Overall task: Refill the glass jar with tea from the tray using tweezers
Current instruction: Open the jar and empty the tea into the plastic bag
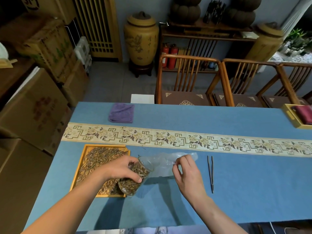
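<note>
A yellow wooden tray (pixel 87 148) heaped with loose brown tea leaves lies at the near left of the blue table. My left hand (pixel 121 168) grips a glass jar (pixel 135 178) holding tea; the jar is tilted, mouth pointing up and to the right, over the tray's right edge. My right hand (pixel 187 171) pinches the edge of a clear plastic bag (pixel 168 161) lying just right of the jar's mouth. Metal tweezers (pixel 211 173) lie flat on the cloth to the right of my right hand, untouched.
A folded purple towel (pixel 121 113) rests at the far left of the table, beyond the patterned runner (pixel 185 141). A yellow tray with a dark red cloth (pixel 298 115) sits at the far right edge. Wooden chairs (pixel 187 78) stand behind the table, cardboard boxes (pixel 33 107) at left.
</note>
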